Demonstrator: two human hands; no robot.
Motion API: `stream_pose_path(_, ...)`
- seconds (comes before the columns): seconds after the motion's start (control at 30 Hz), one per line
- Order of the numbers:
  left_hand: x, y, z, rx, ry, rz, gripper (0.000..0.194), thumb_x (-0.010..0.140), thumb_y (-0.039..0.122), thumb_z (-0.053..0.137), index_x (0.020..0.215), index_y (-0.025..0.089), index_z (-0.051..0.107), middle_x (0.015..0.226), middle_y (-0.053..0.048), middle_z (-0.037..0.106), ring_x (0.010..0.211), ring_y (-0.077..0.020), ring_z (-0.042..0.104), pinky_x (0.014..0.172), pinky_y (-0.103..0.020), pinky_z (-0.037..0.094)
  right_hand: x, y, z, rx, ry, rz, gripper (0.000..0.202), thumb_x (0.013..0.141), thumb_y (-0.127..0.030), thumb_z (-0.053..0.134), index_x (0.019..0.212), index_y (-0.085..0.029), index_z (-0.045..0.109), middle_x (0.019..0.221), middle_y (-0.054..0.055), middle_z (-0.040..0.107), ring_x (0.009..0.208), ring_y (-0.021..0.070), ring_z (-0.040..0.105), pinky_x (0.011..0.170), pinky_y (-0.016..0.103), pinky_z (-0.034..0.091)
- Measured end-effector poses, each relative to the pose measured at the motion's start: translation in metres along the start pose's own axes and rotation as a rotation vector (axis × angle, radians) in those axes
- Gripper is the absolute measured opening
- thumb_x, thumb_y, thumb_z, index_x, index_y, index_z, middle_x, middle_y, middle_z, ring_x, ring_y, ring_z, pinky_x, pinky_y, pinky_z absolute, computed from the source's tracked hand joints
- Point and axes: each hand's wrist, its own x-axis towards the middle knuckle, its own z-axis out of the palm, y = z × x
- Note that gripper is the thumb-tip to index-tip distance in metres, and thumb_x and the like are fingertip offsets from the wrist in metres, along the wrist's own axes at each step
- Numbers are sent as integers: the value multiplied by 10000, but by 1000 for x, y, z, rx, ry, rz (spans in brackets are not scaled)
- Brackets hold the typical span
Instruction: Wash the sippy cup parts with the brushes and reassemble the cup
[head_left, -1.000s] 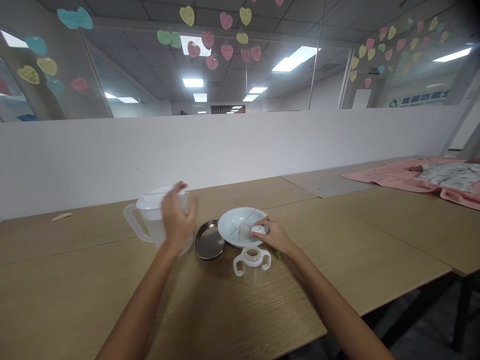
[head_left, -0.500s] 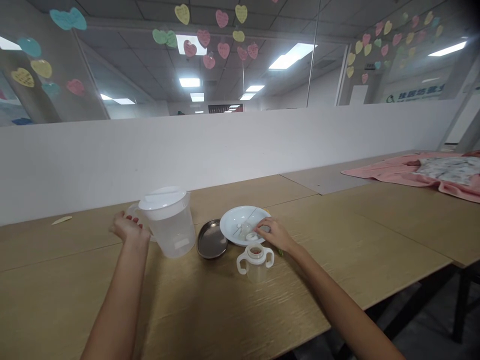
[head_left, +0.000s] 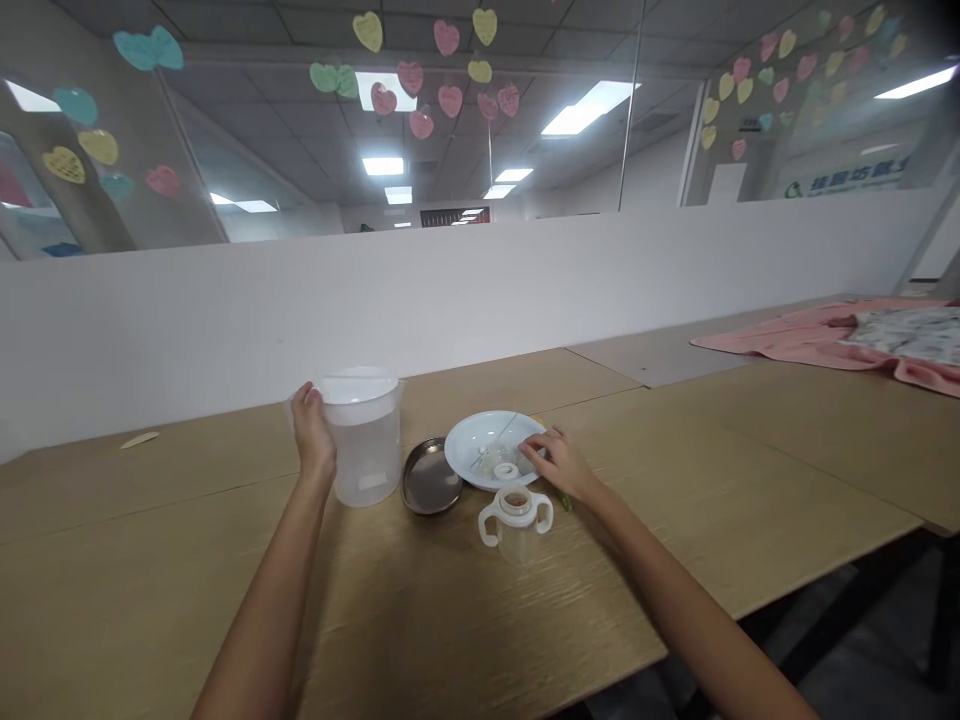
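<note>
Translucent white plastic pitcher (head_left: 367, 455) upright near desk's (head_left: 420, 620) back edge, left hand (head_left: 313, 430) gripping it at the handle side. Right hand (head_left: 559, 463) over right rim of pale blue round bowl (head_left: 466, 436), fingers bent; can't tell if pinching anything. Dark metal oval tray (head_left: 432, 480) between pitcher and bowl. Clear two-handled cup (head_left: 517, 537) just in front of bowl.

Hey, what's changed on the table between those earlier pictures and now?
Your left hand went from in front of the pitcher, leftward past it, then back to its handle side, apparently gripping it. Your right hand let go of the white ring-shaped piece, now in the bowl. Metal tray and two-handled cup stayed put.
</note>
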Motion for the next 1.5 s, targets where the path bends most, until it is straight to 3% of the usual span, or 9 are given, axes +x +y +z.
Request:
stream_pose_path(0.07, -4, 6, 1, 63, 48, -10, 495, 856, 511, 464, 1232, 189, 468, 1050, -74, 533, 1051, -238, 510, 966, -422, 384, 0, 0, -1, -9, 7, -4, 351, 913, -417, 416, 796, -196, 661, 775, 28, 701, 770, 170, 615, 985, 394, 291)
stream_pose_path(0.17, -13, 17, 7, 157, -40, 101, 528, 832, 541, 487, 1245, 213, 464, 1052, -71, 561, 1024, -237, 537, 969, -429, 393, -1, 0, 0, -27, -6, -25, 344, 910, -405, 422, 766, -196, 654, 747, 20, 692, 752, 163, 607, 971, 378, 298)
stream_pose_path(0.33, -32, 34, 26, 194, -180, 292, 686, 840, 539, 484, 1395, 198, 269, 1372, -151, 410, 1260, -268, 408, 1075, -433, 297, -1, 2, 3, -61, -39, -15, 332, 903, -383, 426, 760, -192, 657, 727, 25, 688, 711, 158, 601, 976, 374, 294)
stream_pose_path(0.43, -44, 40, 37, 215, -196, 351, 843, 822, 512, 525, 1450, 167, 80, 1362, -191, 424, 1246, -294, 427, 1048, -479, 322, -1, 5, 4, -61, -51, -5, 337, 904, -376, 419, 767, -185, 661, 732, 29, 691, 685, 154, 590, 983, 380, 293)
stream_pose_path(0.53, -54, 43, 42, 289, -233, 437, 898, 806, 486, 548, 1452, 137, 32, 1351, -204, 441, 1221, -320, 443, 1014, -502, 352, -1, 6, 5, -68, -42, -8, 336, 902, -371, 417, 762, -187, 660, 728, 30, 688, 704, 160, 588, 983, 378, 301)
stream_pose_path(0.83, -62, 51, 45, 422, -337, 534, 887, 803, 441, 534, 1452, 103, 31, 1357, -201, 439, 1242, -366, 414, 1001, -525, 346, 0, 15, 4, -89, 205, 17, 271, 887, -323, 430, 939, -162, 643, 965, 101, 678, 941, 231, 585, 883, 354, 398)
stream_pose_path(1.0, -62, 50, 47, 485, -363, 590, 896, 798, 449, 525, 1449, 88, 27, 1348, -221, 447, 1214, -368, 446, 991, -538, 334, 0, 25, 5, -97, 235, 96, 285, 892, -329, 419, 979, -166, 636, 978, 105, 673, 952, 235, 588, 885, 362, 410)
stream_pose_path(1.23, -52, 51, 40, 412, -330, 500, 892, 795, 461, 540, 1450, 102, 54, 1352, -212, 442, 1248, -355, 417, 1016, -519, 328, -1, 35, 9, -143, 195, 160, 301, 895, -330, 410, 1002, -154, 629, 990, 116, 662, 969, 234, 582, 886, 351, 412)
stream_pose_path(1.5, -39, 81, 15, 192, -218, 343, 864, 796, 493, 565, 1456, 217, 79, 1328, -140, 480, 1219, -295, 458, 1057, -511, 307, 0, 35, 9, -135, 180, 185, 280, 885, -312, 425, 982, -155, 636, 984, 115, 664, 973, 232, 582, 886, 349, 409)
